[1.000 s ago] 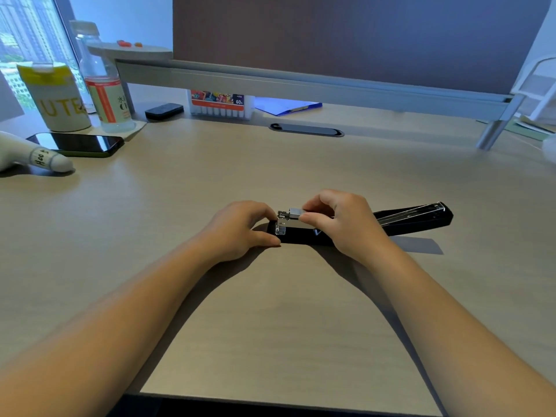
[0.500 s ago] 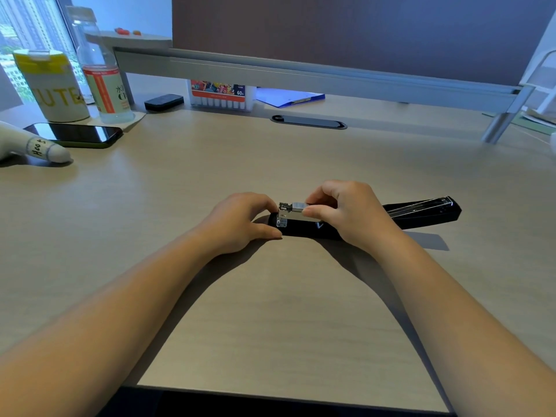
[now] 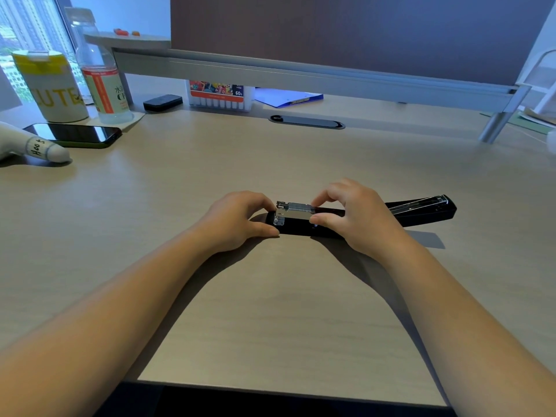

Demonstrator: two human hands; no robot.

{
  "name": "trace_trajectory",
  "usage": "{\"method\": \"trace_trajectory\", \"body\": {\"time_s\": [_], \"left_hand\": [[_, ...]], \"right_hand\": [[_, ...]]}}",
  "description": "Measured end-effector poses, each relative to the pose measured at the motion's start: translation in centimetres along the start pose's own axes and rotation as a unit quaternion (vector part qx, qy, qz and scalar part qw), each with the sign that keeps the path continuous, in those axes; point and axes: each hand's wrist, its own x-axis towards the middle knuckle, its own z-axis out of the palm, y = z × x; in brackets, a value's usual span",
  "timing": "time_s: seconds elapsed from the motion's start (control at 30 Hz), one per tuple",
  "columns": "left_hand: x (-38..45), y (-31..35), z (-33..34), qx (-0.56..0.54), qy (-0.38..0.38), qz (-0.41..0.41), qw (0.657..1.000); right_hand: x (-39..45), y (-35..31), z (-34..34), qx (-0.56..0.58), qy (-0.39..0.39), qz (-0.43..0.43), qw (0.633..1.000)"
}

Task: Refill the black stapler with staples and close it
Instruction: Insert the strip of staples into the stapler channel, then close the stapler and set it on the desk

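Note:
The black stapler [image 3: 421, 213] lies flat on the desk, folded open, with its lid stretched out to the right. Its silver metal magazine [image 3: 293, 210] sits on the black base at the left end. My left hand [image 3: 237, 219] grips the left end of the base with thumb and fingers. My right hand [image 3: 358, 215] pinches the magazine between thumb and forefinger, covering the middle of the stapler. A strip of staples may lie in the magazine under my fingers; I cannot tell it apart from the metal.
At the back left stand a white and yellow cup [image 3: 49, 85], a water bottle [image 3: 102, 76] and a dark phone [image 3: 75, 134]. A marker box [image 3: 219, 94], a small black case [image 3: 162, 102] and a blue folder [image 3: 288, 97] sit under the raised shelf [image 3: 301, 76].
My right hand has slid to the right along the magazine, so more of the silver metal shows. My left hand stays on the left end of the base.

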Motion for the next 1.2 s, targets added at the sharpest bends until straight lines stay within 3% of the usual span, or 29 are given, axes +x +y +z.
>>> {"method": "trace_trajectory", "body": {"time_s": [0.57,0.83,0.97,1.03,1.2], "left_hand": [[0.1,0.2,0.1,0.019,0.002,-0.007,1.000],[0.9,-2.1,-1.9,0.075,0.028,-0.047,0.996],[0.8,-2.4,-2.0,0.060,0.032,-0.057,0.996],[0.7,-2.4,-2.0,0.049,0.034,-0.060,0.996],[0.7,-2.4,-1.9,0.041,0.040,-0.062,0.996]], "right_hand": [[0.0,-1.0,0.3,0.016,-0.030,-0.024,0.999],[-0.5,0.6,-1.1,-0.226,0.016,0.067,0.972],[-0.7,1.5,-1.7,-0.266,0.018,0.139,0.954],[-0.9,2.1,-2.3,-0.230,0.027,0.166,0.958],[-1.1,3.3,-3.5,0.023,0.080,0.145,0.986]]}}
